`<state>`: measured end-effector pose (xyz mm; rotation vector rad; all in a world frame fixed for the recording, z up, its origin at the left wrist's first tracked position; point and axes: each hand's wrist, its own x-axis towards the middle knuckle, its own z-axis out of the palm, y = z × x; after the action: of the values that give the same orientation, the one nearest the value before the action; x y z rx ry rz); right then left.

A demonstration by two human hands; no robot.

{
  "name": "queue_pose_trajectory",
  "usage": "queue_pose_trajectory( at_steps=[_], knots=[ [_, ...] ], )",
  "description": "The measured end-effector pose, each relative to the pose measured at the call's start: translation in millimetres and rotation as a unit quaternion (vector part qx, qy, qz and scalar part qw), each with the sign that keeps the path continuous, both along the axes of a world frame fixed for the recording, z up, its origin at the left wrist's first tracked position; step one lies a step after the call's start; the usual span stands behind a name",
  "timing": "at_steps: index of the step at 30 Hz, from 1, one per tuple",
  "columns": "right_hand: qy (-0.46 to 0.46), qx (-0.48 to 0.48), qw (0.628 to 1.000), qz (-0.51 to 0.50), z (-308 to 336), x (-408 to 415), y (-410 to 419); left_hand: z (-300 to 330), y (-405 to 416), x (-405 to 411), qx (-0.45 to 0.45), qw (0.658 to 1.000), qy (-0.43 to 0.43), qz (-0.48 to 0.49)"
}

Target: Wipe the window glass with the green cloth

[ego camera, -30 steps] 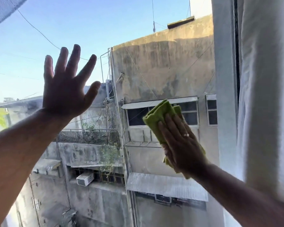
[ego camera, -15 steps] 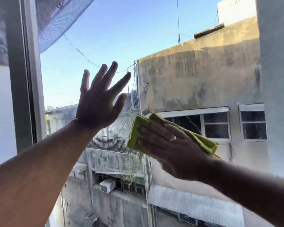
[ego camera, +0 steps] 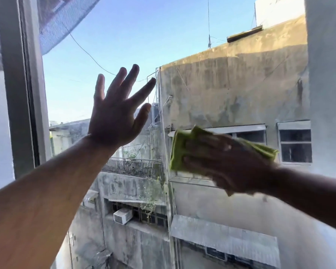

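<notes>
The window glass (ego camera: 211, 55) fills most of the view, with sky and grey buildings behind it. My right hand (ego camera: 225, 162) lies flat on the folded green cloth (ego camera: 178, 150) and presses it against the pane at mid height, right of centre, fingers pointing left. The hand and cloth are motion-blurred. Green cloth sticks out past the fingertips on the left and behind the wrist on the right. My left hand (ego camera: 116, 111) is spread flat against the glass, up and to the left of the cloth, holding nothing.
A grey vertical window frame (ego camera: 21, 90) runs down the left side. A light-coloured frame or wall edge (ego camera: 326, 74) bounds the pane on the right. Dark netting (ego camera: 66, 20) hangs outside at the upper left.
My right hand first swept the cloth leftward with fingers turning from up to left, then drew it back right and slightly lower. The view has swung left, bringing the left frame in. The left hand stays spread.
</notes>
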<state>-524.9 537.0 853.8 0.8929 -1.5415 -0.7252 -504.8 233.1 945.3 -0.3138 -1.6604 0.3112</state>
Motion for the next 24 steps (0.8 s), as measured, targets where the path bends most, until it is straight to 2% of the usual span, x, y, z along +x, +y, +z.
queue_pose_trajectory(
  at_steps=[3,5,6,8,10,12,13,14,15,17,19,21,22,24],
  knots=[
    [0.015,-0.205,0.978,0.020,69,1,-1,0,-2,-1,0.030,1.000,0.008,0.000],
    [0.008,-0.286,0.957,0.039,92,7,-26,0,-2,-2,0.058,0.998,0.013,-0.017],
    [0.005,-0.297,0.953,0.052,92,8,-42,0,-3,-3,0.070,0.997,0.017,-0.026],
    [-0.009,-0.243,0.968,0.067,72,4,-72,1,-4,-4,0.086,0.995,0.026,-0.032],
    [-0.043,-0.074,0.994,0.062,20,-1,-86,2,-4,-3,0.089,0.995,0.027,-0.023],
    [-0.061,0.081,0.994,0.041,-25,2,-69,3,-3,-2,0.084,0.996,0.022,-0.016],
    [-0.059,0.117,0.991,0.029,-27,1,-49,3,-2,-3,0.083,0.996,0.021,-0.015],
    [-0.051,0.115,0.992,0.020,-16,-4,-30,2,-2,-3,0.083,0.996,0.020,-0.013],
    [-0.036,0.076,0.996,0.010,2,-11,-12,1,-2,-4,0.082,0.996,0.020,-0.013],
    [-0.031,-0.078,0.996,-0.031,51,-19,20,1,-2,-6,0.080,0.996,0.022,-0.017],
    [-0.044,-0.280,0.959,-0.016,76,-14,18,2,-4,-7,0.078,0.996,0.026,-0.018],
    [-0.005,-0.404,0.915,0.019,54,-9,-25,2,-5,-8,0.076,0.997,0.028,-0.015],
    [-0.008,-0.396,0.917,0.042,26,-6,-54,1,-4,-7,0.076,0.997,0.029,-0.010],
    [-0.063,-0.233,0.965,0.099,-48,6,-104,0,-4,-4,0.075,0.997,0.023,0.003]
  ],
)
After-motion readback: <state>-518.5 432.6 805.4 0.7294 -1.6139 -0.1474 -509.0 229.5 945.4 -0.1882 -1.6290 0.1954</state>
